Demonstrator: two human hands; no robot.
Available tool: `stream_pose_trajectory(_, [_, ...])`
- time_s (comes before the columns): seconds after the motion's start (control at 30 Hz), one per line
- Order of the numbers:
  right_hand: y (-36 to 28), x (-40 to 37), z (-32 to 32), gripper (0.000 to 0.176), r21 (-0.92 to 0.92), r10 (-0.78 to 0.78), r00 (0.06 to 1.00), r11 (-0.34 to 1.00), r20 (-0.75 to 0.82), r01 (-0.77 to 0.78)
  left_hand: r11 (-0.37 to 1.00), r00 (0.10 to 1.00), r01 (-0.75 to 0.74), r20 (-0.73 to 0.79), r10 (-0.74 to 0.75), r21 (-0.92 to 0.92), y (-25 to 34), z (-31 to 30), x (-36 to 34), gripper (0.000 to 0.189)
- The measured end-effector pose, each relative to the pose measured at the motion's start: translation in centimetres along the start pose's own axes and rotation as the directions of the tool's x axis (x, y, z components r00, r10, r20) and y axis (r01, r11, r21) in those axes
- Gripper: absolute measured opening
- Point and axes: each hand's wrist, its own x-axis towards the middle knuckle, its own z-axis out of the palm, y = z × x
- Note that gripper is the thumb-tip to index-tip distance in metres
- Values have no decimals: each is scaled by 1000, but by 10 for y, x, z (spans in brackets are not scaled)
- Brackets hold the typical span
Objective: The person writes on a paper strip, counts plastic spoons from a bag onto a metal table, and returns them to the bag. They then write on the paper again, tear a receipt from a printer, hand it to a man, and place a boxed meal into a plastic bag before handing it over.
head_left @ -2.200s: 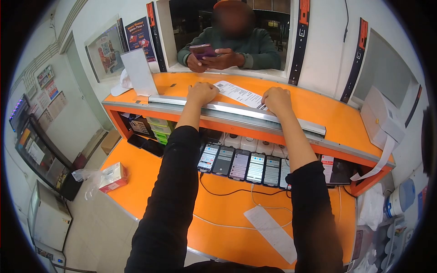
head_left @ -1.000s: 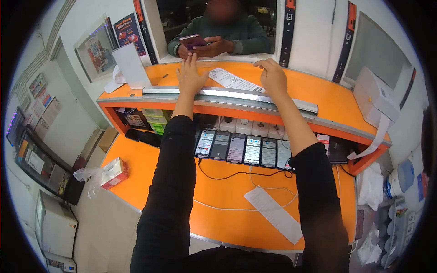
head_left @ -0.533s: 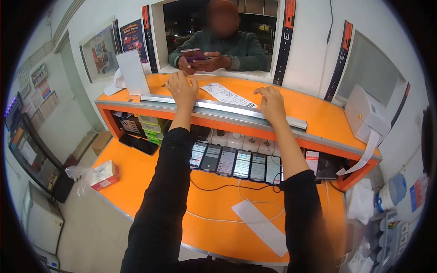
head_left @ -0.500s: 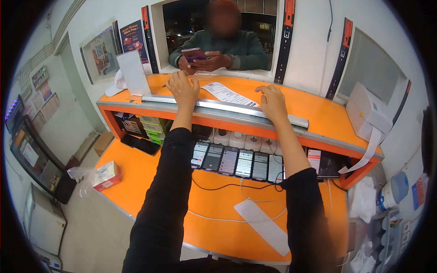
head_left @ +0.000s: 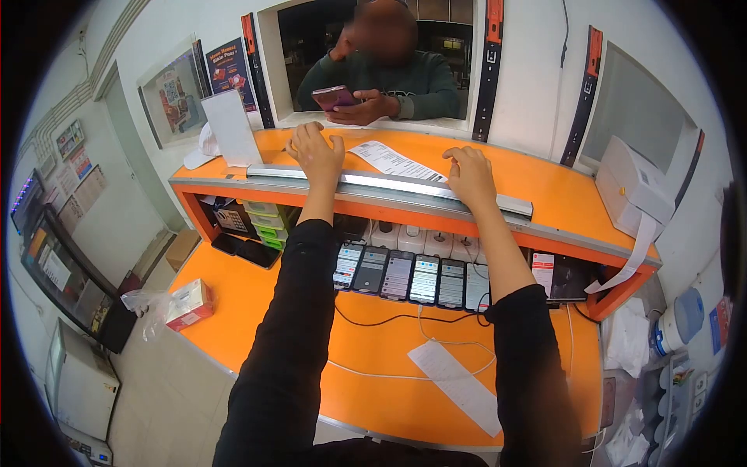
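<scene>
On the raised orange counter (head_left: 537,175), my left hand (head_left: 317,156) has its fingers loosely bent and apart, with nothing in them. My right hand (head_left: 471,177) is held the same way farther right, also holding nothing. Between the two lies a printed paper strip (head_left: 393,161) with a barcode at its near end. A metal rail (head_left: 389,183) runs along the counter's near edge, under my wrists. Below it, a row of several lit phones (head_left: 397,274) leans against white power sockets (head_left: 438,243), partly covered by my forearms.
Beyond the window, a person (head_left: 424,82) holds a purple phone (head_left: 334,97). A white label printer (head_left: 634,187) stands at right with paper hanging out. A white board (head_left: 233,128) stands at left. On the lower desk are cables (head_left: 389,377), a handwritten strip (head_left: 459,389) and a small box (head_left: 190,305).
The person at the window has raised one hand toward the head and keeps the phone in the other. My hands have stayed almost still; the view has shifted slightly.
</scene>
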Motion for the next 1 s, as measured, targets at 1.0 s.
stream_pose_trajectory(1.0, [-2, 11, -1, 40, -14, 45, 874, 999, 483, -44, 999, 548, -42, 835, 42, -23, -8, 9, 10, 40])
